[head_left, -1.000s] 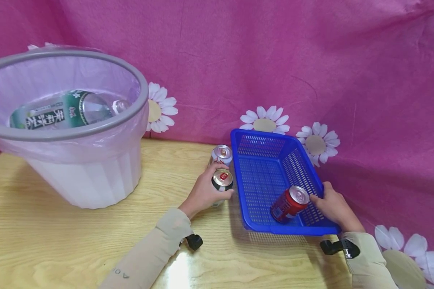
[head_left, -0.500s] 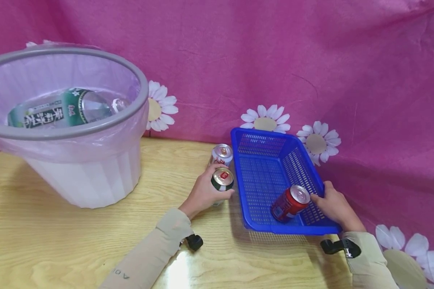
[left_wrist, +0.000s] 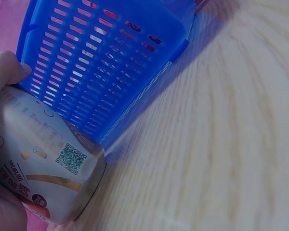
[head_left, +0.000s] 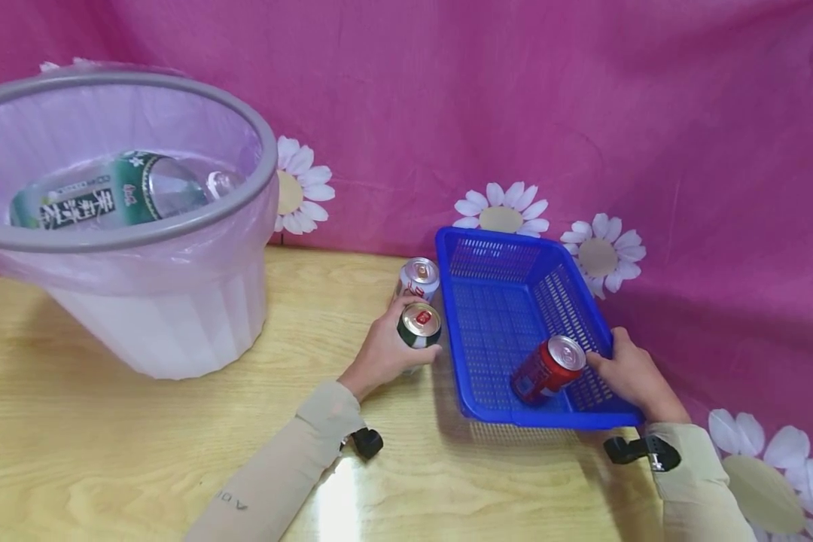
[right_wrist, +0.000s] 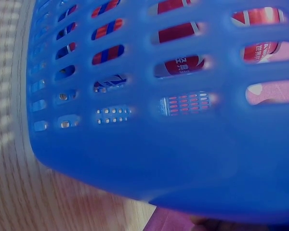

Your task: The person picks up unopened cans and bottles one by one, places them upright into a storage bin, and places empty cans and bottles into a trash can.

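Note:
My left hand (head_left: 388, 348) grips an upright drink can (head_left: 420, 321) with a gold lid and red tab, just left of the blue plastic basket (head_left: 455, 354). In the left wrist view the can (left_wrist: 43, 154) shows a pale side with a QR code, close to the basket's slotted wall (left_wrist: 94, 62). Behind it stands a white can with red lettering (head_left: 418, 277). My right hand (head_left: 635, 376) holds the basket's right rim, thumb over the inside. A red can (head_left: 547, 370) leans inside the basket near that thumb. The right fingers outside the wall are mostly hidden.
On the left stands a white bin (head_left: 169, 324) with a grey rim and a thin pinkish liner. A green-labelled plastic bottle (head_left: 108, 196) lies in it. A pink cloth with white flowers (head_left: 379, 113) hangs behind the wooden table (head_left: 142, 467).
The head view has tilted down slightly, so everything sits a little higher in it. Both hands keep their holds, and the can and basket stay in the same places relative to each other.

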`<action>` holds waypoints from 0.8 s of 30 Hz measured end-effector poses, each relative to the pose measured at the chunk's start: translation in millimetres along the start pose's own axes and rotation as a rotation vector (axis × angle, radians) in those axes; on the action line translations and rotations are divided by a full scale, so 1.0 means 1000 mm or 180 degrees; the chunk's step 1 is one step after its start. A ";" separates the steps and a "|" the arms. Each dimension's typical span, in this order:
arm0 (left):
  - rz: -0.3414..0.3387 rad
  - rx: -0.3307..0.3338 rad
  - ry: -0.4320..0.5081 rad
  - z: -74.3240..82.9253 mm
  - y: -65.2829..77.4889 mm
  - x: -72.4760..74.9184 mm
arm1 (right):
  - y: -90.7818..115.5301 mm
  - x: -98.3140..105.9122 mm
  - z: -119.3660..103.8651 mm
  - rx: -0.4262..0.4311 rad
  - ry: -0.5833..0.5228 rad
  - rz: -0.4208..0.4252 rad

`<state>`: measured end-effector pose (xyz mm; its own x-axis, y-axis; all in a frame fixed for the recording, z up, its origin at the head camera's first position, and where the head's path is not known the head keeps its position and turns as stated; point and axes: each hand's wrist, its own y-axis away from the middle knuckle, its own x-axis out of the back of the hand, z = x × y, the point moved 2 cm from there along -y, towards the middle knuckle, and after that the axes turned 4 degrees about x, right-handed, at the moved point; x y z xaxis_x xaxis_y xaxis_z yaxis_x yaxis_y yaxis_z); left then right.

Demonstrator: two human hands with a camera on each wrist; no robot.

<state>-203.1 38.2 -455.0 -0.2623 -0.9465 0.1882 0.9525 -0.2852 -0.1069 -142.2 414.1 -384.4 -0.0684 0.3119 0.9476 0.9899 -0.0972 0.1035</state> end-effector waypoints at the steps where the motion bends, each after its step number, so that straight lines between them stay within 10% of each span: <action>1: 0.0005 0.0007 -0.0011 0.000 0.000 0.000 | -0.001 0.000 0.000 -0.0006 0.0008 -0.0001; 24: 0.0042 -0.0033 -0.0156 -0.002 -0.001 0.001 | -0.003 0.000 0.001 -0.0214 -0.0131 -0.0239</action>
<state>-204.7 36.9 -456.7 -0.2416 -0.9417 0.2344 0.9541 -0.2746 -0.1198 -144.7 415.4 -384.7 -0.1356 0.3591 0.9234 0.9715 -0.1347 0.1951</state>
